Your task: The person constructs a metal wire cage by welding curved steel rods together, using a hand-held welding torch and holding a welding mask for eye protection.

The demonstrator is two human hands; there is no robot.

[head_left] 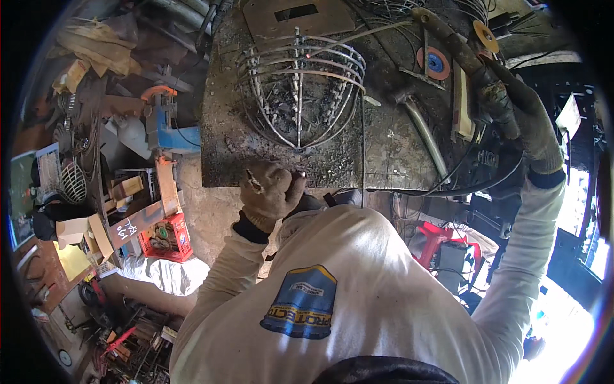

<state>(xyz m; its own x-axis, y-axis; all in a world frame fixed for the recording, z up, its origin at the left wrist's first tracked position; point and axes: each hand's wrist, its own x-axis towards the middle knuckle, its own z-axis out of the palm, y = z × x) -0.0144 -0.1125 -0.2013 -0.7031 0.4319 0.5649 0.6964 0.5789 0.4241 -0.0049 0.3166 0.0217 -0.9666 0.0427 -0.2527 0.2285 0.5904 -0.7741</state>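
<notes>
Item: domed cage of bent grey steel wire point(299, 89), lying on the scorched, soot-dark steel worktable point(377, 147), at the middle of its far half; a small red glow showed near the top of the cage.

Your left hand point(272, 192), in a worn tan work glove, rested at the near edge of that table, just below the cage and apart from it. The fingers were curled into a loose fist; you could not tell from the view whether anything lay inside it.

Your right hand point(531, 125), in a dark stained glove, was raised at the table's right side, closed around the handle of a long, grimy rod-shaped welding tool point(457, 48), which slanted up and left over the table, with black cable hanging below the hand.

Also on the table: a flat rectangular brown metal plate with a slot point(297, 16) beyond the cage; a round orange grinding disc with a blue centre point(435, 63) beside the tool.

Left of the table: a blue machine point(167, 128), a red plastic crate point(167, 238).
</notes>
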